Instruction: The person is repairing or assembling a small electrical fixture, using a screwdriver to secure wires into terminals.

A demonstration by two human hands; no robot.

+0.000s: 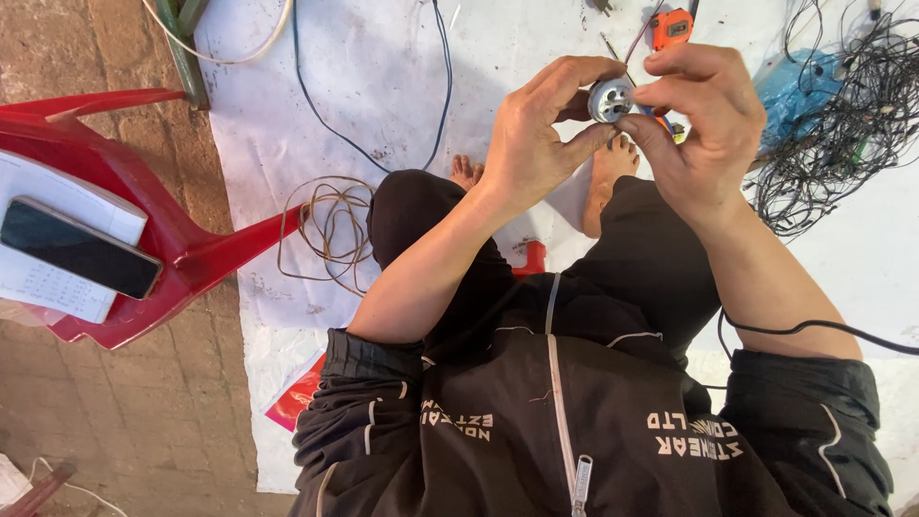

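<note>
gripping a small round grey part (610, 100) far from the body, above the bare feet, the left hand (536, 134) and right hand (704, 124) both pinch it; it looks mid-handling, with wires (842, 124) untouched at far right

a white sheet (383, 77) covers a brown paved floor (115, 421), with a red plastic chair (182, 239) beside it.

Two bare hands, left hand (536, 134) and right hand (704, 124), on one small round grey motor (610, 99). One red plastic chair (182, 239) carrying one black phone (79, 248) and one white notebook (57, 196). One coil of tan wire (330, 230), one tangle of thin black wires (847, 124), one orange tape measure (673, 27), two bare feet, one white ground sheet (383, 86).
</note>
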